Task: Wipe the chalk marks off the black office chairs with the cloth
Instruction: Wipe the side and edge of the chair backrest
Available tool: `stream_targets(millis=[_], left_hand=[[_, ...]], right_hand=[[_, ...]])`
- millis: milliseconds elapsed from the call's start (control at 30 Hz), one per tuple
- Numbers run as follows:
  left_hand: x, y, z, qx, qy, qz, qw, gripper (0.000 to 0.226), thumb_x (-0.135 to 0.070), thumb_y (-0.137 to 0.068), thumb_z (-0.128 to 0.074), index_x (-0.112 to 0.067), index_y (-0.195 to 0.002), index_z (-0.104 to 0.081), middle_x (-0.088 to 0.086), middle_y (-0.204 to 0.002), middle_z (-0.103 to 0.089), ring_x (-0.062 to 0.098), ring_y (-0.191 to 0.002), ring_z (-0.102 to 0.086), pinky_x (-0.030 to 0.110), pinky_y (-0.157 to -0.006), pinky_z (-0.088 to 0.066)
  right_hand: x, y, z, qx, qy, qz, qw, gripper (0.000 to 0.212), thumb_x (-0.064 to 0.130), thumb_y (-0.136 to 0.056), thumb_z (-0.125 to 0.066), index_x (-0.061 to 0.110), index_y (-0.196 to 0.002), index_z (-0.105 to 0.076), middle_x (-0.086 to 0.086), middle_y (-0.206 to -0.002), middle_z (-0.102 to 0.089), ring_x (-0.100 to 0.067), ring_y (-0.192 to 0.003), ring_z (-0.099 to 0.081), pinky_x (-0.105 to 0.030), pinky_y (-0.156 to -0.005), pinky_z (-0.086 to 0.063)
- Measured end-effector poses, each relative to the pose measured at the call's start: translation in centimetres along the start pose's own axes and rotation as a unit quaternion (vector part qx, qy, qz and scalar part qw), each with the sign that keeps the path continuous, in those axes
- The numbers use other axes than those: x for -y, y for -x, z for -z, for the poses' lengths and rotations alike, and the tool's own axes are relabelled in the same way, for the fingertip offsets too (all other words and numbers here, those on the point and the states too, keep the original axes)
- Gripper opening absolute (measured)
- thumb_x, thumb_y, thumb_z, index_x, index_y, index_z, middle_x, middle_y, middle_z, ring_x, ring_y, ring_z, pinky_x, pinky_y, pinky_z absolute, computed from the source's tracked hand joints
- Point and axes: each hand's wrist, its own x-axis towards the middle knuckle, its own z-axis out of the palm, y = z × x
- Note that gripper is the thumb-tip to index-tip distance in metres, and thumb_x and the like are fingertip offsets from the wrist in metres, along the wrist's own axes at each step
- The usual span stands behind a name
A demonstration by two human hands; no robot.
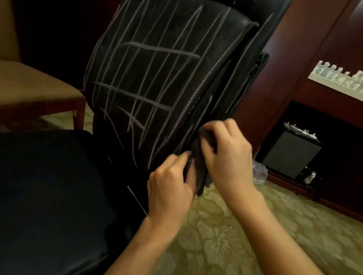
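Note:
A black office chair fills the middle of the head view. Its backrest (159,67) is crossed by many white chalk marks (148,49), and its seat (33,191) lies dark at the lower left. A dark cloth (198,158) is bunched between both hands at the backrest's lower right edge. My left hand (170,190) pinches the cloth's lower part with curled fingers. My right hand (226,153) grips its upper part from the right, fingers curled over it. Most of the cloth is hidden by the hands.
A tan upholstered chair with a wooden frame (25,87) stands at the left. Dark wooden cabinetry (312,39) lines the right, with a white shelf of glassware (341,81), a small black box (291,153) low down and a clear plastic item (259,173) on the patterned carpet (233,248).

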Motion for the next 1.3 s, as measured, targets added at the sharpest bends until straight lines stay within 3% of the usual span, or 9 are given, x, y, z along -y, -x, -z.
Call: stream_targets(millis=[100, 267, 367, 533, 767, 900, 1100, 1167, 1300], left_hand=[[0.0, 0.4, 0.0, 0.006, 0.015, 0.004, 1.000, 0.036, -0.032, -0.095, -0.053, -0.012, -0.120, -0.070, 0.001, -0.094, -0.069, 0.023, -0.078, -0.070, 0.041, -0.064, -0.059], [-3.5, -4.5, 0.2, -0.052, 0.037, -0.026, 0.998, 0.032, -0.027, -0.097, -0.056, -0.011, -0.121, -0.070, 0.003, -0.098, -0.071, 0.022, -0.083, -0.070, 0.038, -0.070, -0.058], [-3.8, -5.3, -0.3, -0.036, 0.038, -0.025, 0.998, 0.033, -0.026, -0.095, -0.056, -0.010, -0.120, -0.070, 0.006, -0.099, -0.070, 0.027, -0.084, -0.070, 0.040, -0.070, -0.058], [-1.2, -1.8, -0.2, 0.005, 0.016, 0.000, 1.000, 0.034, -0.028, -0.093, -0.054, -0.011, -0.117, -0.071, 0.004, -0.096, -0.071, 0.026, -0.081, -0.070, 0.042, -0.067, -0.059], [-5.8, -7.6, 0.4, -0.031, 0.035, -0.025, 0.999, 0.034, -0.025, -0.097, -0.058, -0.009, -0.126, -0.067, 0.009, -0.107, -0.070, 0.030, -0.094, -0.068, 0.042, -0.079, -0.056], [-7.2, -9.6, 0.4, -0.008, 0.021, -0.019, 1.000, 0.036, -0.026, -0.097, -0.058, -0.009, -0.128, -0.063, 0.011, -0.113, -0.067, 0.032, -0.100, -0.065, 0.044, -0.084, -0.054], [-4.5, -5.5, 0.4, 0.037, 0.015, 0.003, 0.999, 0.034, -0.023, -0.094, -0.062, -0.010, -0.126, -0.065, 0.008, -0.107, -0.067, 0.031, -0.093, -0.067, 0.045, -0.077, -0.056], [-4.8, -6.1, 0.4, 0.025, 0.018, -0.003, 1.000, 0.034, -0.022, -0.094, -0.063, -0.009, -0.125, -0.066, 0.008, -0.105, -0.068, 0.032, -0.091, -0.068, 0.045, -0.075, -0.056], [-7.6, -10.6, 0.9, -0.016, 0.036, -0.032, 0.999, 0.032, -0.021, -0.096, -0.058, -0.009, -0.126, -0.064, 0.011, -0.111, -0.066, 0.032, -0.098, -0.066, 0.044, -0.082, -0.054]], right_hand=[[0.2, 0.3, -0.2, 0.021, 0.006, 0.013, 1.000, 0.013, 0.014, -0.092, -0.063, 0.006, -0.102, -0.065, -0.008, -0.094, -0.057, -0.027, -0.082, -0.059, -0.044, -0.065, -0.052], [-0.1, -5.7, 2.1, -0.068, 0.001, -0.001, 0.998, 0.015, 0.009, -0.090, -0.063, 0.004, -0.103, -0.062, -0.010, -0.098, -0.061, -0.023, -0.085, -0.058, -0.027, -0.071, -0.041], [-0.2, -6.2, 2.1, -0.067, -0.007, -0.014, 0.998, 0.012, 0.009, -0.088, -0.064, 0.005, -0.099, -0.060, -0.009, -0.095, -0.059, -0.019, -0.081, -0.054, -0.023, -0.067, -0.036], [0.0, -2.5, 0.6, 0.017, 0.020, -0.026, 0.999, 0.013, 0.015, -0.088, -0.066, 0.008, -0.098, -0.062, -0.006, -0.093, -0.058, -0.027, -0.081, -0.058, -0.040, -0.067, -0.048], [-0.5, -9.7, 3.7, -0.059, 0.009, -0.033, 0.998, 0.014, 0.011, -0.085, -0.066, 0.009, -0.098, -0.063, -0.007, -0.096, -0.063, -0.025, -0.087, -0.059, -0.029, -0.072, -0.040], [-0.4, -11.3, 4.5, -0.048, -0.005, -0.052, 0.997, 0.022, 0.011, -0.085, -0.067, 0.010, -0.106, -0.063, -0.007, -0.104, -0.063, -0.024, -0.096, -0.059, -0.024, -0.078, -0.036], [-0.5, -6.2, 3.0, 0.031, 0.056, -0.045, 0.997, 0.021, 0.013, -0.086, -0.065, 0.008, -0.107, -0.064, -0.009, -0.100, -0.056, -0.032, -0.090, -0.057, -0.038, -0.073, -0.044], [-0.4, -7.2, 3.6, 0.016, 0.075, -0.031, 0.997, 0.019, 0.016, -0.087, -0.064, 0.009, -0.105, -0.066, -0.008, -0.098, -0.056, -0.034, -0.088, -0.058, -0.039, -0.070, -0.045], [-0.3, -12.2, 5.4, -0.054, 0.105, -0.026, 0.993, 0.019, 0.017, -0.088, -0.061, 0.007, -0.104, -0.064, -0.011, -0.102, -0.057, -0.035, -0.091, -0.056, -0.030, -0.066, -0.030]])
